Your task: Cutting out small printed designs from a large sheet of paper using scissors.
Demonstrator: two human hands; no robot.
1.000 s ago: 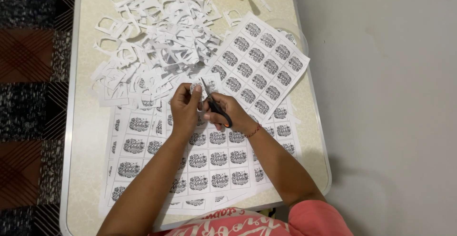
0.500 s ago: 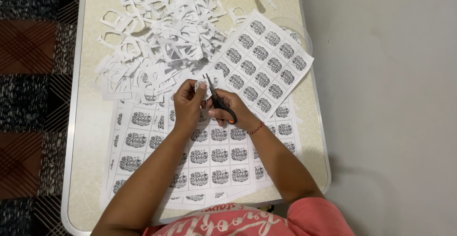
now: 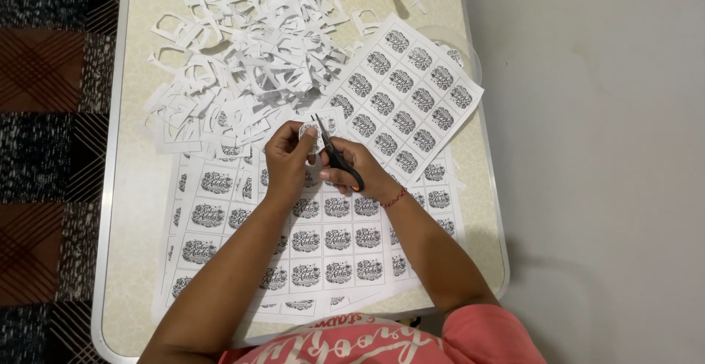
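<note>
Left hand (image 3: 288, 155) pinches a small round paper cutout (image 3: 309, 135) above the printed sheets (image 3: 323, 235), fingers clamped on its edge. Right hand (image 3: 351, 167) is closed through the handles of the scissors (image 3: 334, 151), blades parted at the cutout. Risk: fingertips sit close to the blades, so a nick or a cut into the print seems possible. Scrap heap (image 3: 242, 63) nearby could hide pieces. No containers visible on the table (image 3: 139, 276).

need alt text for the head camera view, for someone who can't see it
Seen from above, a person's right hand works scissors around a small paper cutout held by the left hand. Below lie printed label sheets on a beige table, with a heap of white paper scraps at the far end.
</note>
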